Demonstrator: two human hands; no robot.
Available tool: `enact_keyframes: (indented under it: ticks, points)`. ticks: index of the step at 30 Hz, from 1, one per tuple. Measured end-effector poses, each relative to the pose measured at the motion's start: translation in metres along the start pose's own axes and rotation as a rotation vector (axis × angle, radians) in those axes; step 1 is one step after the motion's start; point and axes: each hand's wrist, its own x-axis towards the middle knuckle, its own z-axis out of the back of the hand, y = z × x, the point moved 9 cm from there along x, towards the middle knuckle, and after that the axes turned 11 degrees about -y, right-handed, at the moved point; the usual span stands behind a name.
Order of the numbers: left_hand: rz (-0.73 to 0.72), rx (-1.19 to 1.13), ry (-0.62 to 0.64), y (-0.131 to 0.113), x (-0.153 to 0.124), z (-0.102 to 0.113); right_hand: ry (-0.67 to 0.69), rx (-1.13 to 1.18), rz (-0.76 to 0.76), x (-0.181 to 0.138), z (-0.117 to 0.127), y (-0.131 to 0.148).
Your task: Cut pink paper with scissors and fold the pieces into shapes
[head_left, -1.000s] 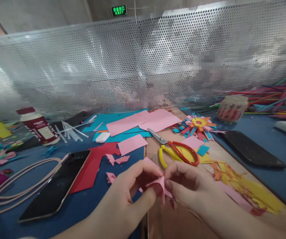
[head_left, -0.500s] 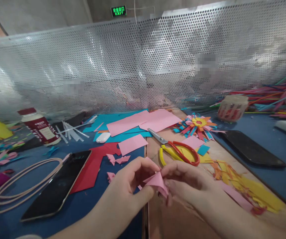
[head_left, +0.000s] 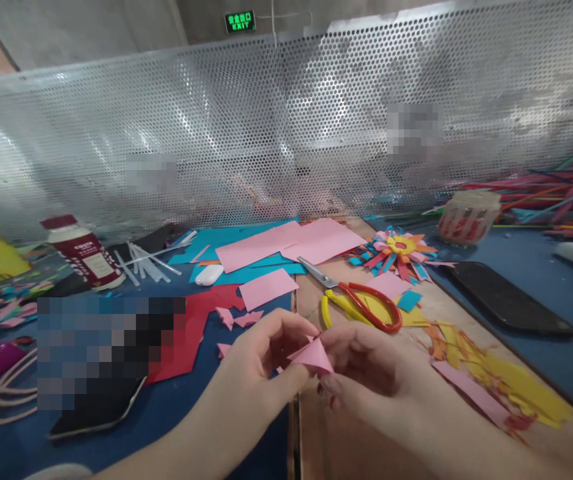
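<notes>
Both hands meet low in the middle of the view, pinching one small folded piece of pink paper [head_left: 311, 355]. My left hand [head_left: 261, 363] grips it from the left with thumb and curled fingers. My right hand [head_left: 366, 370] holds its right side, fingers closed under it. The paper forms a small triangle with its point up. Just beyond the hands lie red and yellow scissors [head_left: 361, 303], shut, on the wooden strip.
Pink sheets [head_left: 286, 243] and teal paper lie further back, a red sheet [head_left: 191, 327] and small pink scraps to the left. A paper flower [head_left: 396, 252], a black phone [head_left: 506, 300], yellow and orange scraps [head_left: 506, 380], a bottle [head_left: 84, 253] and a perforated metal screen [head_left: 286, 133] surround the work area.
The pink paper has been turned and raised slightly between the fingers, now showing a flat triangular face. Both hands stayed in place, shifting a little upward.
</notes>
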Motion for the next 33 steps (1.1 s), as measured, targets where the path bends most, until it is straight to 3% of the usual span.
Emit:
enact_keyframes:
  ticks: [11, 21, 33]
  points:
    - [-0.026, -0.014, 0.105, -0.008, -0.002, -0.006, -0.015, -0.022, 0.039, 0.0, 0.003, -0.005]
    - [0.1, -0.078, 0.23, -0.011, -0.004, -0.013, 0.076, -0.029, -0.11, 0.002, 0.004, -0.007]
    - [0.097, -0.078, 0.168, 0.007, 0.002, -0.008, 0.127, 0.039, -0.113, 0.002, 0.002, -0.01]
